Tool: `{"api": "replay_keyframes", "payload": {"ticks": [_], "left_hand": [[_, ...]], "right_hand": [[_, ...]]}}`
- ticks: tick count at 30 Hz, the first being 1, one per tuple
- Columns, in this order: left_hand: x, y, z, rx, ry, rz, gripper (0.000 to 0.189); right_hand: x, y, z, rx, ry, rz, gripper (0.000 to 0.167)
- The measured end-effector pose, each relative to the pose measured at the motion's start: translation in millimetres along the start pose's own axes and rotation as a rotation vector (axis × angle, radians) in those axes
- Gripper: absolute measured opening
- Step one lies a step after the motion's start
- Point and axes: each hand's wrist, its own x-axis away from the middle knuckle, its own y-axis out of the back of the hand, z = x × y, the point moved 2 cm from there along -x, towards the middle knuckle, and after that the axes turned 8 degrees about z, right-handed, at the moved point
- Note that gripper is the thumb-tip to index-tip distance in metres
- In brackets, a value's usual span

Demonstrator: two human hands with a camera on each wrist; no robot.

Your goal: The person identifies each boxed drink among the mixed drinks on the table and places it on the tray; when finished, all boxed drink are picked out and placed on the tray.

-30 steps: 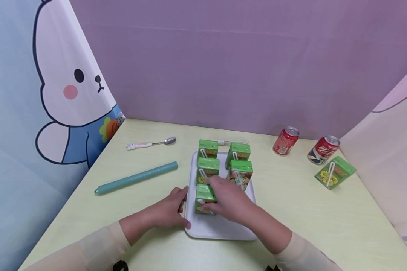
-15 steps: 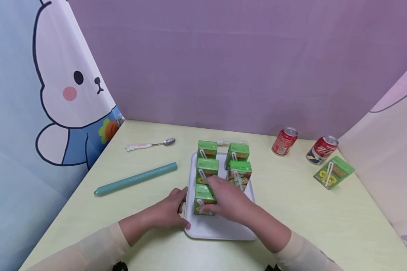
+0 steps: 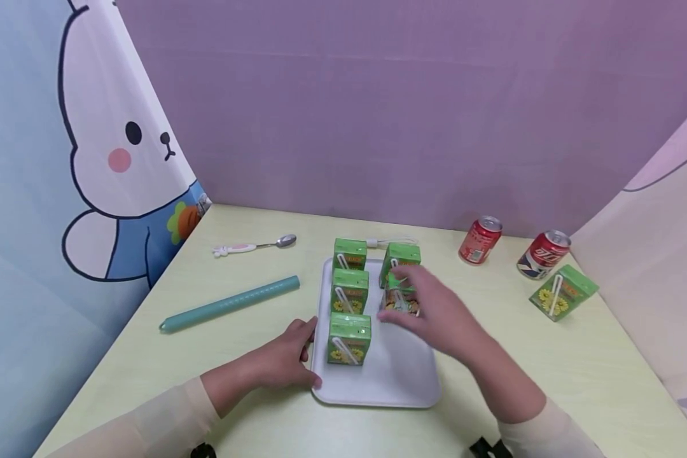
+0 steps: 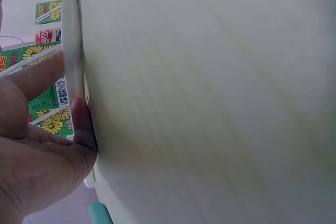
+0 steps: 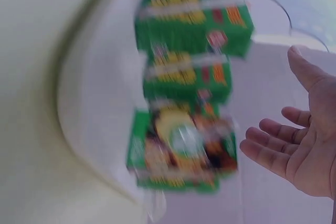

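On a white tray (image 3: 401,378) stand several green drink cartons with white straws, in a left and a right column. The near left carton (image 3: 349,340) stands upright, no hand on it. My left hand (image 3: 286,356) grips the tray's left edge, its thumb and fingers at the rim in the left wrist view. Above the right column is my right hand (image 3: 432,312), thumb and fingers spread, nothing held. It partly hides a carton with a brown picture (image 5: 184,145), which shows blurred in the right wrist view. Behind that one stands another carton (image 3: 402,256).
A teal stick (image 3: 231,304) and a spoon with a pink and white handle (image 3: 249,247) lie left of the tray. A white corded item (image 3: 386,242) lies behind it. To the right are two red cans (image 3: 481,240) and a tilted green carton (image 3: 563,292).
My right hand has let go of the near left carton and moved right and away from me, over the brown-picture carton. The left hand stays at the tray's edge.
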Motion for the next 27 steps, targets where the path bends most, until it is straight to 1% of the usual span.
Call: {"api": "replay_keyframes", "payload": {"ticks": [4, 10, 15, 20, 24, 27], "left_hand": [[-0.7, -0.3, 0.3, -0.006, 0.006, 0.001, 0.114], [-1.7, -0.7, 0.1, -0.009, 0.002, 0.002, 0.114], [-0.4, 0.2, -1.0, -0.002, 0.005, 0.002, 0.113], [0.4, 0.7, -1.8, -0.006, 0.008, 0.002, 0.113], [0.3, 0.8, -1.5, -0.009, 0.008, 0.001, 0.113], [0.4, 0.9, -1.4, -0.006, 0.007, 0.004, 0.113]], "right_hand": [[7.9, 27.1, -25.7, 0.001, -0.046, -0.07, 0.086], [23.5, 71.4, -69.9, 0.021, -0.136, -0.205, 0.087], [36.7, 100.4, -108.7, 0.017, -0.193, -0.276, 0.087], [47.0, 119.1, -144.4, 0.034, -0.304, -0.323, 0.094], [54.9, 126.8, -175.3, 0.028, -0.386, -0.322, 0.099], [61.5, 127.7, -198.1, 0.023, -0.441, -0.305, 0.102]]}}
